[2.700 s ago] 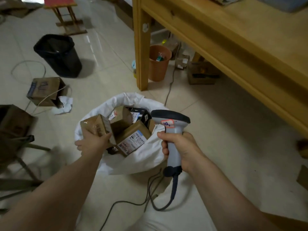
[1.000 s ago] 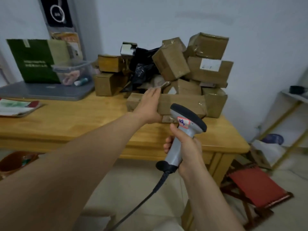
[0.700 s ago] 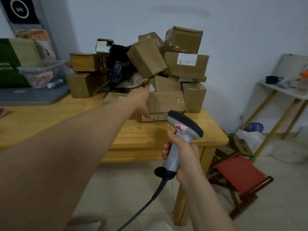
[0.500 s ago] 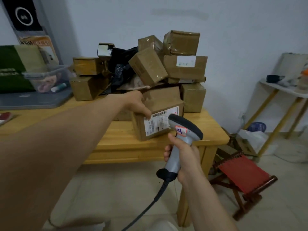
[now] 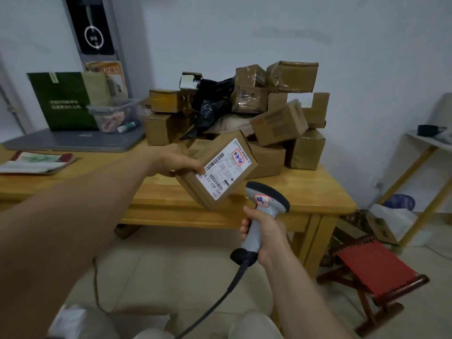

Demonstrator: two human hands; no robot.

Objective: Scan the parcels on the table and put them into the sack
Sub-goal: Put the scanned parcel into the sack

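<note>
**Head-worn wide-angle camera looks forward and slightly down across a wooden table [image 5: 305,192] toward a pale wall [image 5: 244,33].**

The view is the wearer's own, taken from in front of the table's near edge: both forearms run in from the bottom of the frame, with the left hand [image 5: 171,162] gripping a parcel [image 5: 220,172] and the right hand [image 5: 266,231] gripping a scanner [image 5: 269,199] closest to the lens, the heap of boxes [image 5: 281,118] farther back at centre, the tiled floor [image 5: 171,265] below and a red-seated stool [image 5: 376,267] at the lower right edge.
</note>
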